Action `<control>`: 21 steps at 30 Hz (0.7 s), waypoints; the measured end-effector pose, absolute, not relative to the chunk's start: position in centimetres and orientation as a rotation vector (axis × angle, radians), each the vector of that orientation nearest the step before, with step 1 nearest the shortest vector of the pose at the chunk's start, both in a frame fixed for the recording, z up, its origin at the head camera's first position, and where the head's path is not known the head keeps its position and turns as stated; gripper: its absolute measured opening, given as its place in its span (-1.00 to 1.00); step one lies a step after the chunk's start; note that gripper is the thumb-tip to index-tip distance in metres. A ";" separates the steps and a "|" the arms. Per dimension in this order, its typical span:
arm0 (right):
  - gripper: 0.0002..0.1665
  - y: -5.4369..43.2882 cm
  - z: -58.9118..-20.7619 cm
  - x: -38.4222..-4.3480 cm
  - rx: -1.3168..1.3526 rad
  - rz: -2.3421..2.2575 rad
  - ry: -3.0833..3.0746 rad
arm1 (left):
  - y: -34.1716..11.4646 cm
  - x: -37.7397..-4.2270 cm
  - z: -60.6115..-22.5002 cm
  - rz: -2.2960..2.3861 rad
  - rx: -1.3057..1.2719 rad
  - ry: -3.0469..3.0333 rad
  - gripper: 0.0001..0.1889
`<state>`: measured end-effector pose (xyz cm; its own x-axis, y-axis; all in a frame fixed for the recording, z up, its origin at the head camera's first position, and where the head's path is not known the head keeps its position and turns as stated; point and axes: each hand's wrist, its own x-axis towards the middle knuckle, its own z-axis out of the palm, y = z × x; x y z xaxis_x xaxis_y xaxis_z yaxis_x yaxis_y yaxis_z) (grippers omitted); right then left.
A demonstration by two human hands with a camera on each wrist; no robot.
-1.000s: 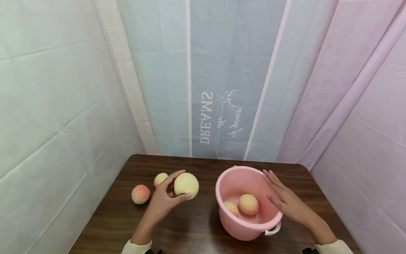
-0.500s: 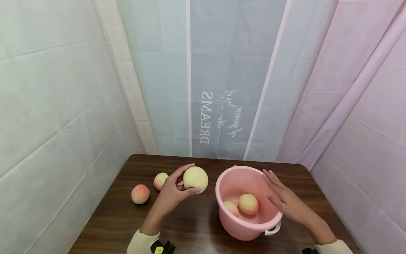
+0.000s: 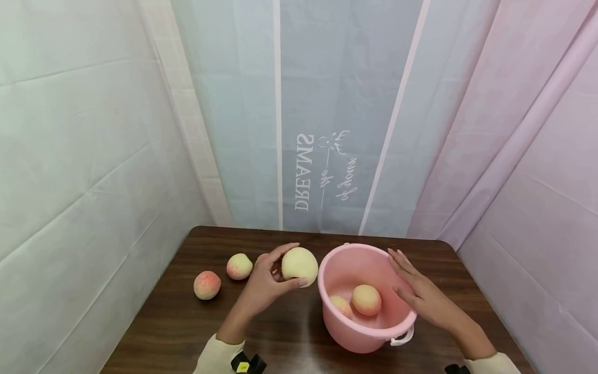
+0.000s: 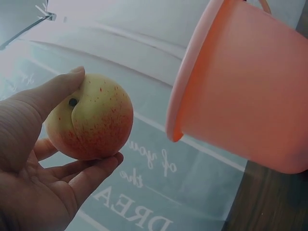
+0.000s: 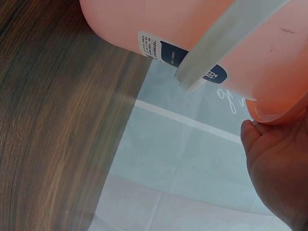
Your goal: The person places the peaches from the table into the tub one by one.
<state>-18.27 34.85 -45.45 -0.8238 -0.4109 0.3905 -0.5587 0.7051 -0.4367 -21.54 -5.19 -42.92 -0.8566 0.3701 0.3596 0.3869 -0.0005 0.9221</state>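
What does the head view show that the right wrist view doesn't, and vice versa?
Head view only: the left hand holding a peach, with more peaches in the pink bucket and on the wooden table.

Right wrist view only: the printed label on the bucket's side.

Both: bucket, white handle, right hand, table and lettered fabric backdrop.

Behind the left hand (image 3: 264, 286) is a plain cream left sleeve (image 3: 216, 355). On its side toward the right hand (image 3: 421, 295) sits a chunky black gadget (image 3: 257, 363) with a bright yellow label (image 3: 242, 367), its dark marks too small to read. Behind the right hand come a matching cream right sleeve (image 3: 493, 363) and a dark piece (image 3: 457, 369), mostly out of view.
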 end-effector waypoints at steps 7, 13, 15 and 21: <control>-0.25 34.8 -45.3 -18.3 0.770 0.802 -2.648 | -4.3 -21.3 -43.3 -2.105 -0.831 -2.226 -0.24; -0.25 34.8 -45.2 -18.3 0.757 0.794 -2.656 | -3.6 -21.2 -43.3 -2.112 -0.861 -2.216 -0.23; -0.25 34.8 -45.2 -18.3 0.758 0.790 -2.656 | -3.4 -21.1 -43.2 -2.106 -0.869 -2.215 -0.24; -0.25 34.8 -45.3 -18.2 0.757 0.791 -2.660 | -2.6 -21.0 -43.2 -2.095 -0.900 -2.227 -0.26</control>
<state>-18.22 34.83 -45.25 -0.8288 -0.4065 0.3845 -0.5505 0.7153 -0.4305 -20.97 -2.65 -43.16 -0.8397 0.4245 0.3387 0.3640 -0.0230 0.9311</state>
